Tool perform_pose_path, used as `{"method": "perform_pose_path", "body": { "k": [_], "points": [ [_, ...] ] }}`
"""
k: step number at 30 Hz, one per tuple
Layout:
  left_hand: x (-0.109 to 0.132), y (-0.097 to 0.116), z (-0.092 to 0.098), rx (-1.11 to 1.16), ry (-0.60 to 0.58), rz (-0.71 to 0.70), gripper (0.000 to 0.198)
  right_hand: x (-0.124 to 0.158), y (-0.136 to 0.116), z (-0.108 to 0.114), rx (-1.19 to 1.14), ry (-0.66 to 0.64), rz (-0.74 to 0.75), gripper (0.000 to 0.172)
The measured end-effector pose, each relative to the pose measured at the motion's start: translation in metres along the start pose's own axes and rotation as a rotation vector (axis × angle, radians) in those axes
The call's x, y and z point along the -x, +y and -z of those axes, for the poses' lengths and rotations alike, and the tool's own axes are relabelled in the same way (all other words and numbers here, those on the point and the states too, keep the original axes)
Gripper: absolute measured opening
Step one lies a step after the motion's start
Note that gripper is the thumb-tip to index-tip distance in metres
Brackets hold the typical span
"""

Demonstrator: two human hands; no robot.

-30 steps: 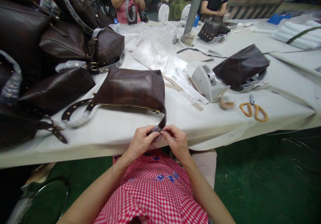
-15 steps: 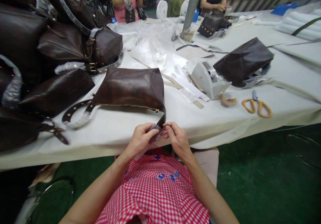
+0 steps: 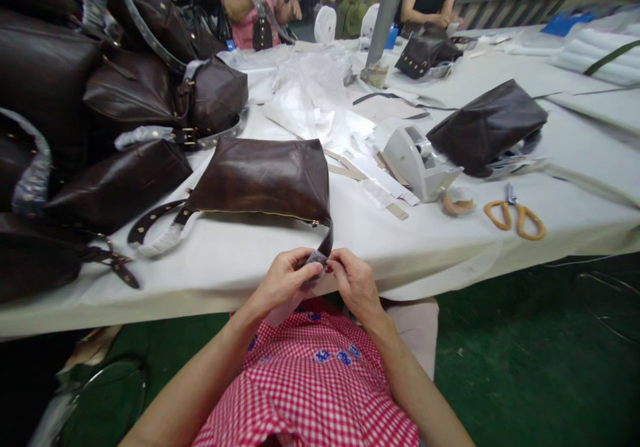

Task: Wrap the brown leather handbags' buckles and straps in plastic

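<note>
A dark brown leather handbag [image 3: 265, 175] lies on the white-covered table, its gold zipper facing me. From its right corner a leather strap [image 3: 327, 239] runs down to the table's front edge. My left hand [image 3: 287, 275] is closed around the strap's lower end, which is wrapped in clear plastic film [image 3: 316, 258]. Close beside it, my right hand [image 3: 354, 280] pinches at the edge of the wrapped part; the fingertips hide exactly what they grip. On the bag's left, the other strap end [image 3: 150, 223], studded and partly wrapped, curls on the table.
Several brown bags [image 3: 135, 87] are piled at the left. To the right are a tape dispenser [image 3: 420, 167], a tape roll [image 3: 457, 203], orange-handled scissors [image 3: 515, 217] and another bag [image 3: 493, 127]. Plastic sheets [image 3: 315, 87] and card strips lie mid-table, near a metal post [image 3: 385, 17]. Two people work opposite.
My right fingertips have drawn in closer to the wrapped strap end, and the hands sit slightly lower. The view has shifted a little. Across the table, one person's hand has moved away from a strap.
</note>
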State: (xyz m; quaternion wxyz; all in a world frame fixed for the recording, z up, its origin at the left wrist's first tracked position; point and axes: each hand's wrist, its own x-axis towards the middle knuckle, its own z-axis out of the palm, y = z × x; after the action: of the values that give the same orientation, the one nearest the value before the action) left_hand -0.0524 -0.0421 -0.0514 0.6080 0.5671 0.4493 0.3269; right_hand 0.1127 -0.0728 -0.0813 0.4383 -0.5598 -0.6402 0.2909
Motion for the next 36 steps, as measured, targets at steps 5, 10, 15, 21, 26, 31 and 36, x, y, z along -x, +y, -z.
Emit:
{"method": "perform_pose_path", "body": {
  "k": [5,10,15,21,26,31,36],
  "points": [
    [-0.005,-0.003,0.002,0.059,0.014,0.004,0.026,-0.001,0.007,0.0,-0.074,0.0,-0.044,0.011],
    [-0.01,-0.005,0.001,-0.04,0.122,-0.101,0.017,-0.004,0.011,0.001,-0.099,-0.032,-0.044,0.012],
    [-0.018,0.001,0.01,-0.161,-0.014,-0.234,0.015,-0.005,0.011,0.002,-0.15,-0.019,-0.06,0.012],
    [-0.039,0.01,0.019,-0.449,-0.183,-0.529,0.017,-0.001,0.017,-0.004,-0.389,0.089,-0.188,0.011],
    [-0.051,0.012,0.014,-0.219,-0.254,-0.312,0.013,-0.004,0.026,-0.003,-0.57,0.098,-0.24,0.016],
    [-0.052,0.002,0.002,-0.103,-0.293,-0.235,0.009,-0.012,0.034,0.004,-0.374,0.102,-0.214,0.016],
    [-0.053,0.003,-0.007,-0.182,-0.207,-0.299,0.012,-0.015,0.035,0.006,-0.457,0.138,-0.307,0.023]
  ]
}}
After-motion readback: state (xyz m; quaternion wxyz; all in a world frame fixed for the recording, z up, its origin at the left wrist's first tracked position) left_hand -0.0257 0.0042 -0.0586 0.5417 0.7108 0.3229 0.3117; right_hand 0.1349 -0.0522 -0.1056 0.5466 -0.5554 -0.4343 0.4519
